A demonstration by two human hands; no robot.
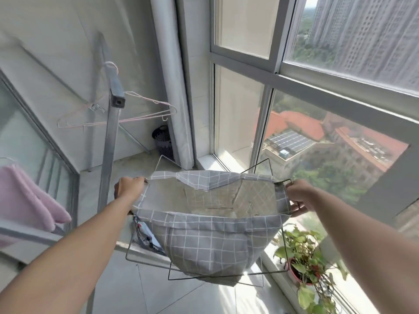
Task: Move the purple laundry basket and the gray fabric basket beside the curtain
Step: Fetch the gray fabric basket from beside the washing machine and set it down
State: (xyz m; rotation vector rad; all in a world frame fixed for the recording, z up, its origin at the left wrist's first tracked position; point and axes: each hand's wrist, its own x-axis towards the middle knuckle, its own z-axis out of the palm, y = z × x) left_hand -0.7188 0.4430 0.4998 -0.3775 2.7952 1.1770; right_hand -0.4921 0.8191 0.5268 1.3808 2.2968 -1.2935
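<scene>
The gray fabric basket, a checked cloth bag slung in a thin wire frame, is held up in the air between both hands, above the pale tiled floor and clear of it; its cloth bottom sags through the frame, and the frame's lower wires are thin and hard to follow against the tiles. The left hand grips the basket's left rim with its fingers curled over the wire, though the fingertips are hidden on the far side of the cloth; the right hand grips the right rim, fingers wrapped round a wire loop, thumb side partly hidden by the fabric fold.

The purple laundry basket stands on the floor in the far corner, just beside the rolled pale curtain; the curtain covers its right side, so only part of its dark perforated wall shows.

A metal drying rack post rises left of the held basket, with a pink wire hanger hooked on it; a pink towel hangs at the left edge, cut off by the frame; a potted plant sits on the window sill under the basket's right side, its pot mostly hidden by leaves; something small and patterned beneath the basket's left edge is too blurred to name.
</scene>
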